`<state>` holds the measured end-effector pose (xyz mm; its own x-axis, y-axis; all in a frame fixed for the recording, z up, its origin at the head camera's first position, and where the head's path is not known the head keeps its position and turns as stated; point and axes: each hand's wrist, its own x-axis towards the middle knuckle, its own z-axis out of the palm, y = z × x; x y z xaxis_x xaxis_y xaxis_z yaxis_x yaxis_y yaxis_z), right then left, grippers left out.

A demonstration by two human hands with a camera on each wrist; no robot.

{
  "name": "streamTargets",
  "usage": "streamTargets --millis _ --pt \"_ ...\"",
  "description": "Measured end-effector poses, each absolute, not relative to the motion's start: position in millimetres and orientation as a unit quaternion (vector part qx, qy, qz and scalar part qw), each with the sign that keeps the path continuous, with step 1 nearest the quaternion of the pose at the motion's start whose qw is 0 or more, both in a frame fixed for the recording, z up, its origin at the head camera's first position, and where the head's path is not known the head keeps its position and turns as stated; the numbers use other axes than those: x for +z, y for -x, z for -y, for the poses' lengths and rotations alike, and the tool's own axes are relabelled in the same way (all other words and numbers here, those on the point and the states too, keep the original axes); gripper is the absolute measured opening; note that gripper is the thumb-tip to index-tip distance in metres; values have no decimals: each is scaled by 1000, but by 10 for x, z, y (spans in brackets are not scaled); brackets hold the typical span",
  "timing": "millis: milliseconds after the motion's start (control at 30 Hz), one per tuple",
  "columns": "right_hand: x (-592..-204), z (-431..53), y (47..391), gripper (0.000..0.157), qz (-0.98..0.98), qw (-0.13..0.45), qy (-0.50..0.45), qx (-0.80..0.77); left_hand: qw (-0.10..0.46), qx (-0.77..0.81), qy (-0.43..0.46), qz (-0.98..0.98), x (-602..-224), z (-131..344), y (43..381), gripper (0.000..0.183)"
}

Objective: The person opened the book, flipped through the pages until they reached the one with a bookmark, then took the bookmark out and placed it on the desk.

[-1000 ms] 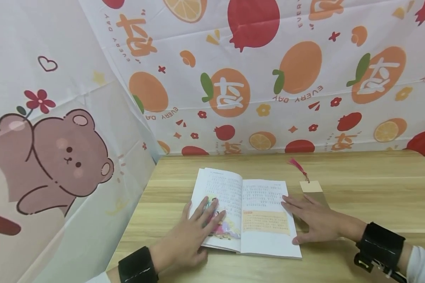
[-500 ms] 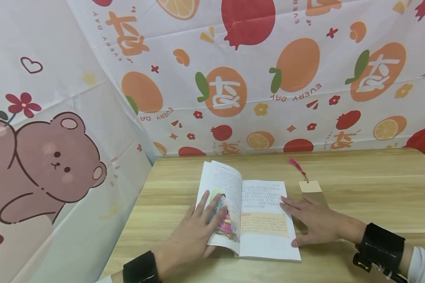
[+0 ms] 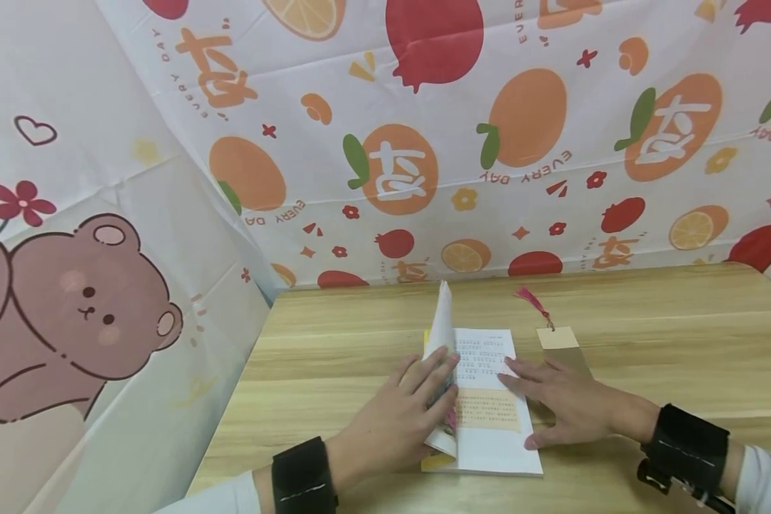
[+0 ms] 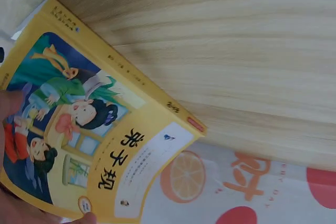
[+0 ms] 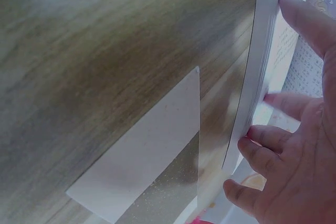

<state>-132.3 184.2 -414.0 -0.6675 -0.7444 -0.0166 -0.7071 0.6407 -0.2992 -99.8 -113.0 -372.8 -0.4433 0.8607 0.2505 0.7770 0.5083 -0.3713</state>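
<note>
An open book [image 3: 488, 450] lies on the table, its right page flat and showing printed text. My left hand [image 3: 401, 414] holds the book's left half, which stands nearly upright. In the left wrist view, the yellow illustrated cover [image 4: 121, 145] faces the camera, with the thumb against it. My right hand [image 3: 562, 396] rests on the right page's outer edge, fingers spread and fairly straight. Beside and partly beneath that hand is a bookmark [image 3: 557, 338] with a pink tassel [image 3: 533, 303]. The right wrist view shows its pale end [image 5: 147, 140] near the book's edge.
The wooden table [image 3: 334, 343] reaches back to a fruit-printed cloth [image 3: 321, 164]. A bear-printed cloth [image 3: 90, 285] hangs at the left. Black bands [image 3: 687, 450] are strapped round both wrists.
My left hand has moved right and lifted the book's left half from nearly flat to almost upright. The right hand stays at the right page. The head view has shifted slightly.
</note>
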Motion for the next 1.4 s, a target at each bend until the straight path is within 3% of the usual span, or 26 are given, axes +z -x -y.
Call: streamTargets --millis 167,333,433,600,767,967,1400 --pt "-4149 -1860 1316 80 -895 65 416 -146 210 96 503 833 -3747 973 1024 74" --pt "-4124 -1897 1331 82 -900 67 405 -144 178 54 517 836 -3766 809 1048 82" --pt "-4092 -1933 1344 83 -914 60 378 -135 124 37 507 852 -3802 751 1063 84" --pt "-4041 -1979 1367 71 -927 30 358 -111 -9 37 460 887 -3919 835 1083 69" --pt "-4045 -1957 1392 68 -922 27 371 -110 -80 31 467 880 -3971 971 1102 72" --pt "-4093 -1847 1454 82 -907 74 401 -105 -113 9 477 871 -3942 1020 1136 78" --pt "-4033 -1714 1704 99 -917 122 373 -70 -117 9 470 875 -3950 988 1202 79"
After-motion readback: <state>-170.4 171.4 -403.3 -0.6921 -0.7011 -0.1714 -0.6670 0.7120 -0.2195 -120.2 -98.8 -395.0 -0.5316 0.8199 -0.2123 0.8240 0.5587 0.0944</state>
